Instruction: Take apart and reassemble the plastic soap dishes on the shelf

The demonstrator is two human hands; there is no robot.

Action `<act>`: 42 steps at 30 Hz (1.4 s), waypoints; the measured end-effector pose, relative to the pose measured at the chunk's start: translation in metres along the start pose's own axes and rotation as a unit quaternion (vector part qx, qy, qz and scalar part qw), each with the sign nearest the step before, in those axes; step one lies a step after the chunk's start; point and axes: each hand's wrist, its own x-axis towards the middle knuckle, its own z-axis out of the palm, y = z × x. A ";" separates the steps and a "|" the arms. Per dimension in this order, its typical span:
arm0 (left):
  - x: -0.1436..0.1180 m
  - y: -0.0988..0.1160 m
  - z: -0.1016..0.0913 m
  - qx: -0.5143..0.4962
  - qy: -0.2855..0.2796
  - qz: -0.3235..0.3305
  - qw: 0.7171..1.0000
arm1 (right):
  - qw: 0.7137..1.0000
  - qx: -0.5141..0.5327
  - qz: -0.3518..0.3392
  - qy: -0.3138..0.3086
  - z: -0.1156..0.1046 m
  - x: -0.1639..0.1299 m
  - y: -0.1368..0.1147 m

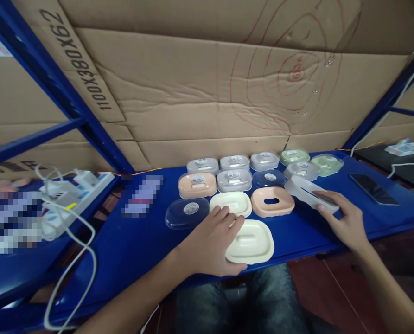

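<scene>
Gripping a cream soap dish (251, 241) at the shelf's (130, 241) six-o'clock edge, the left hand (210, 246) hides its left rim, fingers curled. At three o'clock, the right hand (342, 218) presses closed fingers on a tilted grey dish (306, 191), partly covering it.

cream soap dish (250, 241) | flat, shelf front edge || clear lid (309, 192) | tilted, right

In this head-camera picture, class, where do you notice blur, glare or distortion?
Head view: pixelated patches at far left and on the blue shelf; the shelf's front edge bows with wide-angle distortion; soft glare on the clear lid; left hand and cream tray stay fairly sharp, evenly lit.
</scene>
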 end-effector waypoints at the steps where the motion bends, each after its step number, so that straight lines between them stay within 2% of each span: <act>1: 0.000 0.001 0.000 0.014 -0.005 -0.001 1.000 | 1.000 0.000 0.003 -0.001 0.000 0.000 0.000; 7: 0.001 0.004 -0.001 0.040 -0.013 -0.011 0.999 | 0.998 0.043 0.055 -0.013 -0.007 0.002 0.003; 12: 0.001 0.003 0.004 -0.012 0.009 0.015 1.000 | 0.996 0.026 0.071 -0.042 -0.038 0.010 0.010; 14: 0.001 0.001 0.011 -0.041 0.013 0.036 0.998 | 0.995 0.005 0.057 -0.079 -0.053 0.016 0.016; 17: 0.003 -0.003 0.022 -0.063 0.007 0.047 0.997 | 0.983 -0.020 0.035 -0.177 -0.068 0.026 0.029; 20: 0.004 -0.004 0.028 -0.068 0.006 0.046 0.997 | 0.957 -0.069 0.010 -0.282 -0.066 0.037 0.043; 23: 0.003 -0.001 0.027 -0.067 0.011 0.043 0.997 | 0.940 -0.112 -0.029 -0.321 -0.054 0.046 0.054; 26: 0.001 0.002 0.023 -0.066 0.003 0.042 0.997 | 0.933 -0.134 -0.063 -0.328 -0.043 0.052 0.059; 30: 0.000 0.004 0.022 -0.063 -0.003 0.031 0.998 | 0.930 -0.148 -0.074 -0.328 -0.039 0.052 0.060; 42: 0.003 0.006 0.031 -0.049 0.036 0.020 0.998 | 0.954 -0.104 -0.067 -0.273 -0.025 0.040 0.049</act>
